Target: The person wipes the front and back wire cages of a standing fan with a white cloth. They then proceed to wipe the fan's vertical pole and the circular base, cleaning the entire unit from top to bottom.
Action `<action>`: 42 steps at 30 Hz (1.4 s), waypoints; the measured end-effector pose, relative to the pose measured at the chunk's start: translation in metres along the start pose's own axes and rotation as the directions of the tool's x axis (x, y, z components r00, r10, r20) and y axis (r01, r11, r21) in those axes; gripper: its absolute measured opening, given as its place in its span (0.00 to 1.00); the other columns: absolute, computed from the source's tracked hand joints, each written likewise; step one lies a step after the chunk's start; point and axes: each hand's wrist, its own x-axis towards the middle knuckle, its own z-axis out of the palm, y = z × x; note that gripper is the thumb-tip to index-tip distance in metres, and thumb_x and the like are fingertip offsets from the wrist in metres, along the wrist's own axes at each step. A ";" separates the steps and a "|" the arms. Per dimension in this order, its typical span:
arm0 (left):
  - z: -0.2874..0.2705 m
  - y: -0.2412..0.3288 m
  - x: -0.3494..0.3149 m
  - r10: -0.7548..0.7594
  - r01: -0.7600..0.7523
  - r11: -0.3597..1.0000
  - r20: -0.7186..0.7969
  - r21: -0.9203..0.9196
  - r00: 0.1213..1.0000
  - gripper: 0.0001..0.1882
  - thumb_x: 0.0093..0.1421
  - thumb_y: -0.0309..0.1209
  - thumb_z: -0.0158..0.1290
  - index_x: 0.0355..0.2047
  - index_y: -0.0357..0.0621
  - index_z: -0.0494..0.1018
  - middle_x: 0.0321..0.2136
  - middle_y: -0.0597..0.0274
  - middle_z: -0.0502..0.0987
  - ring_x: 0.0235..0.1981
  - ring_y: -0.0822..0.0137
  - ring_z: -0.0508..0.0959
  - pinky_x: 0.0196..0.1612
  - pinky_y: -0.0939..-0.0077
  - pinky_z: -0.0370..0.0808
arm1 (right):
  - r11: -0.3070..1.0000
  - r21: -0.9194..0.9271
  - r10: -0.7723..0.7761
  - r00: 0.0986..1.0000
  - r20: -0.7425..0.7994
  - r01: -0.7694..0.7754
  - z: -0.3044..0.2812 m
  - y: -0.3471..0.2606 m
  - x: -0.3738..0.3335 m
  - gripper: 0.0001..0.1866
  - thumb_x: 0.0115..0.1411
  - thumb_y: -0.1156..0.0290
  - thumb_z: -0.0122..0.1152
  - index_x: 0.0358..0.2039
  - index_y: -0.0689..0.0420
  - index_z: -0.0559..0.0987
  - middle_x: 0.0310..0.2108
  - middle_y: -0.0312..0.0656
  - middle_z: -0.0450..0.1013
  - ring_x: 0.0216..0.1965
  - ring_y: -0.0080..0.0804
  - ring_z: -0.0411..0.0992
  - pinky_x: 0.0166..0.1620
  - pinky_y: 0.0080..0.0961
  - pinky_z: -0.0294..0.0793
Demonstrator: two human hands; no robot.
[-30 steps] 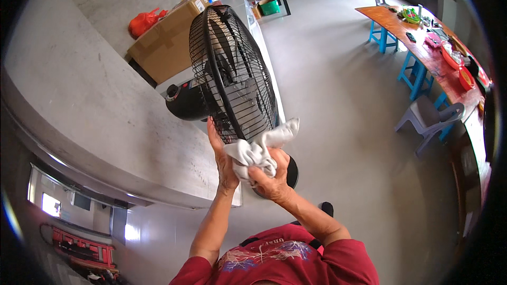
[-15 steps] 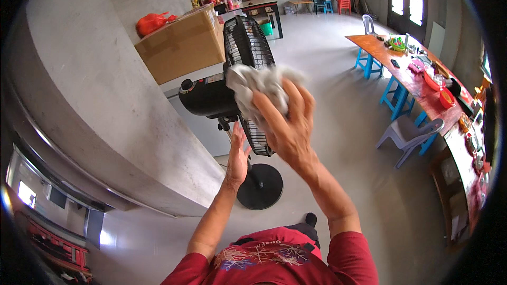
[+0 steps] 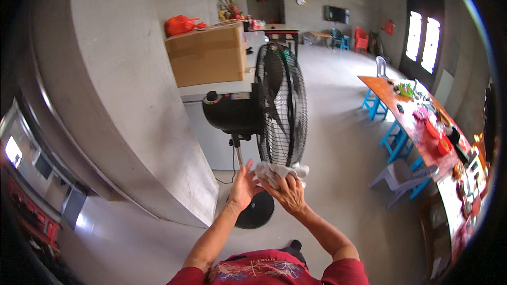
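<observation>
A black pedestal fan (image 3: 281, 108) stands in front of me, its wire cage turned edge-on and its motor housing to the left. My right hand (image 3: 288, 194) grips a crumpled whitish cloth (image 3: 280, 173) at the lower end of the cage. Just left of the cloth is my left hand (image 3: 244, 186), fingers apart and pointing up, beside the fan's pole (image 3: 238, 153). Whether its fingertips touch the pole or the cloth I cannot tell. Below my hands lies the round black fan base (image 3: 257, 212), partly hidden by them.
A concrete pillar (image 3: 121, 100) rises close on the left. Behind the fan, a cardboard box (image 3: 206, 55) carries a red plastic bag (image 3: 182, 25). To the right are a long cluttered table (image 3: 388, 95), blue stools (image 3: 396, 140) and a grey plastic chair (image 3: 401, 177).
My right hand has brought the cloth down from the middle of the cage to its lower end. My view has shifted, and the fan appears lower and farther right.
</observation>
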 end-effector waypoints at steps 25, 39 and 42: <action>-0.020 -0.041 0.070 -0.278 0.205 0.828 -0.064 -0.522 0.958 0.39 0.50 0.67 0.46 0.53 0.53 0.63 0.48 0.56 0.69 0.48 0.55 0.70 0.49 0.48 0.69 | 0.990 0.135 0.003 0.969 0.248 -0.038 0.008 -0.002 -0.011 0.22 0.47 0.67 0.58 0.45 0.37 0.75 0.42 0.38 0.66 0.45 0.38 0.63 0.41 0.35 0.63; -0.001 -0.018 0.043 0.144 -0.080 0.896 -0.117 0.436 0.983 0.51 0.50 0.48 0.59 0.66 0.54 0.42 0.63 0.51 0.47 0.63 0.50 0.48 0.63 0.55 0.48 | 0.625 0.407 0.717 0.696 0.038 -0.666 -0.028 0.029 0.030 0.31 0.37 0.83 0.58 0.47 0.52 0.69 0.47 0.54 0.63 0.49 0.54 0.62 0.50 0.41 0.66; 0.015 -0.022 0.047 0.145 -0.121 0.887 -0.022 0.445 0.989 0.50 0.51 0.46 0.59 0.66 0.50 0.42 0.63 0.50 0.46 0.63 0.52 0.48 0.64 0.59 0.47 | 0.677 0.429 0.695 0.710 -0.108 -0.598 0.009 0.016 0.008 0.34 0.39 0.83 0.58 0.51 0.59 0.63 0.48 0.56 0.60 0.49 0.53 0.62 0.51 0.38 0.65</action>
